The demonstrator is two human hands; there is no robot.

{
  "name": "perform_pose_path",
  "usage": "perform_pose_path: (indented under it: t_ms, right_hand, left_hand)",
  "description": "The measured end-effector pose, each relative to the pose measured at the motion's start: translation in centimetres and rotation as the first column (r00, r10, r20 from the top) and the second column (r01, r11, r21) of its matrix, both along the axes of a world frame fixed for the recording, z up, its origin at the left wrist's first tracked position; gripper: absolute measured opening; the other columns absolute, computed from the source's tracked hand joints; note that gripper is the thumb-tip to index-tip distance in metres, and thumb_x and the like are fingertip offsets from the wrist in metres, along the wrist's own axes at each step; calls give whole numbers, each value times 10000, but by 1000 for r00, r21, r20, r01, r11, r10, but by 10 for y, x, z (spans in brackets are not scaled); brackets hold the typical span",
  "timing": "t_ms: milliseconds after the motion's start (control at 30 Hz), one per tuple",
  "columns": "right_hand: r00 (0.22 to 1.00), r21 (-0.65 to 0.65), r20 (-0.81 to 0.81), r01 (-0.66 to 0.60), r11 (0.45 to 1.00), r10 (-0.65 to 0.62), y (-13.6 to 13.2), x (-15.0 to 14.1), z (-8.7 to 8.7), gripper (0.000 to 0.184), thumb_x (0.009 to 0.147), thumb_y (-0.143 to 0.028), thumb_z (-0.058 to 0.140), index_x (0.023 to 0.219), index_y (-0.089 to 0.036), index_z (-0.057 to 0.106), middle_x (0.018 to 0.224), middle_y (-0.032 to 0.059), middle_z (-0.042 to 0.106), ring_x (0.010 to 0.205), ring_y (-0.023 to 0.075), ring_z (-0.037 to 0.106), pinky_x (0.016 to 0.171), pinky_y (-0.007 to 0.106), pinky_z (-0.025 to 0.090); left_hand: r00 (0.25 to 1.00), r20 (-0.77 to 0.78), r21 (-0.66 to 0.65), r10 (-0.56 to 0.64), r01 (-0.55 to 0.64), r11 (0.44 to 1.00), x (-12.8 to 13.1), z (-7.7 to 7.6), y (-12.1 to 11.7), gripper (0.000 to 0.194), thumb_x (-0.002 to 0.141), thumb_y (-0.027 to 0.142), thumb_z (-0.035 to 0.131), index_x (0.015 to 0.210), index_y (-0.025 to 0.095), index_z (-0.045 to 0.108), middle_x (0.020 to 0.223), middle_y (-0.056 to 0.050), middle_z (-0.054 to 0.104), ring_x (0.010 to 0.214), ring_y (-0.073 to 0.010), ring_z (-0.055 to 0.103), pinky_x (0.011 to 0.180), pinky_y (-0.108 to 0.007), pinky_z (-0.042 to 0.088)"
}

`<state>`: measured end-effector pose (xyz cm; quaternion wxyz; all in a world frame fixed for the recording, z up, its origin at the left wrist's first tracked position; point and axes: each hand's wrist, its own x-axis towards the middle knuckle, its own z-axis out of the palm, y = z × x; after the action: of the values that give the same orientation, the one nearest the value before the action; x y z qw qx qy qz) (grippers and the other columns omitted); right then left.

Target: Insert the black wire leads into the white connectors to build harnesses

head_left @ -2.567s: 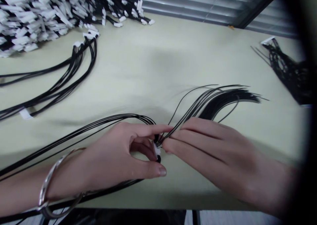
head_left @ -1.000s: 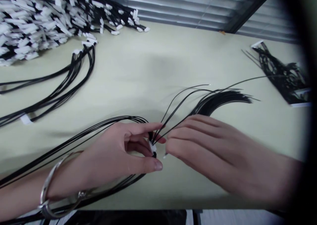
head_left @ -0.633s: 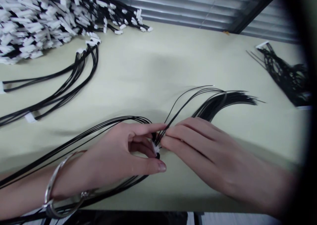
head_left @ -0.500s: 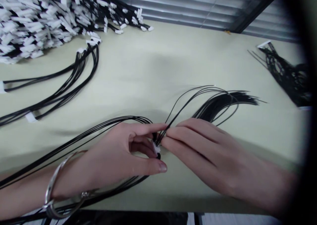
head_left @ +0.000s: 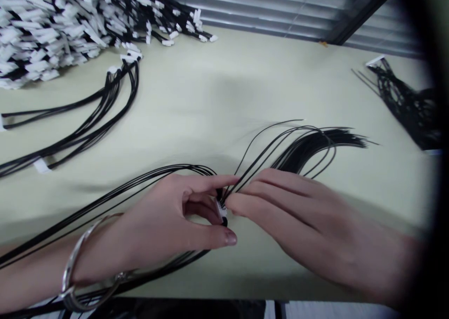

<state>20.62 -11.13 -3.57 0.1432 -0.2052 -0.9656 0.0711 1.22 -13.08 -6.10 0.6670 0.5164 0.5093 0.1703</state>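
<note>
The left hand (head_left: pixel 168 216) curves into a loose C, gripping a small white connector (head_left: pixel 220 210) at the ends of its thumb and fingers, the index finger stretched out above it. The right hand (head_left: pixel 308 221) meets it from the other side, fingers together and tips just beside the connector; its thumb is hidden, so I cannot tell what it pinches. The connector sits between the hands, probably so that one steadies it while the other works close in. Thin black wires (head_left: pixel 292 130) fan from it, up past the right fingertips; a thick wire bundle (head_left: pixel 298 155) shows beyond the right knuckles, seemingly there to be within reach. Longer black leads (head_left: pixel 157 170) arch over the left wrist, perhaps to stay out of the way.
</note>
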Motion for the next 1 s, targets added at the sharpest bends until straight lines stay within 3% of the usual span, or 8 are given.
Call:
perform_pose_path:
  t_ms: [133, 267, 400, 533, 733, 800, 1000]
  right_hand:
    - [998, -191, -40, 50, 980, -58, -1, -4, 2, 234, 861, -43, 328, 809, -141, 533, 768, 7, 552, 670, 112, 461, 608, 256, 378]
    - [988, -384, -68, 104, 917, -140, -3, -5, 0, 136, 789, -64, 463, 871, -171, 447, 789, -36, 548, 661, 83, 457, 586, 216, 357]
    - [962, -488, -30, 223, 844, -272, -6, -6, -4, 215, 774, -61, 470, 896, -220, 390, 741, -74, 547, 568, 64, 437, 481, 197, 303]
    - [942, -547, -36, 262, 795, -335, -9, -9, -3, 202, 796, -50, 440, 854, -233, 377, 667, -101, 525, 496, 40, 416, 437, 166, 285]
    - [890, -645, 55, 377, 665, -452, -6, -16, -1, 176, 819, -74, 422, 834, -243, 375, 626, -106, 522, 500, 45, 458, 422, 162, 300]
    - [897, -627, 68, 379, 680, -437, -6, -17, -1, 176, 803, -82, 441, 833, -244, 379, 650, -100, 523, 523, 54, 455, 434, 170, 296]
    - [956, -490, 20, 264, 831, -292, -11, -18, 0, 270, 709, -15, 459, 859, -222, 372, 730, -82, 504, 551, 65, 376, 456, 201, 230]
  left_hand:
    - [998, -19, 53, -62, 63, 997, -1, 1, 1, 363, 693, 253, 694, 1046, 304, 625, 819, 68, 676, 792, -139, 650, 687, -199, 522]
    - [995, 32, 103, -91, 87, 991, -2, 1, 1, 154, 710, 213, 676, 851, 263, 642, 820, 85, 676, 772, -123, 649, 675, -174, 512]
    - [994, 81, 17, -74, 73, 997, -2, 2, 2, 251, 714, 232, 678, 958, 284, 640, 768, 70, 616, 847, -148, 630, 764, -225, 507]
    - [994, 89, -20, -59, 61, 998, -3, 3, 3, 408, 706, 238, 693, 1098, 313, 607, 723, 62, 589, 859, -157, 624, 807, -253, 498]
    - [998, 26, 51, -60, 59, 997, -2, 2, 1, 393, 705, 252, 697, 1077, 344, 608, 806, 90, 644, 812, -107, 637, 727, -165, 508]
    - [999, 29, 79, -45, 43, 996, 0, 2, -1, 339, 695, 220, 704, 1009, 326, 630, 840, 100, 668, 799, -92, 646, 706, -137, 510]
    - [997, 58, 154, 56, -65, 986, 4, 0, -4, 185, 640, 124, 718, 763, 244, 648, 775, 102, 701, 731, -70, 654, 625, -81, 494]
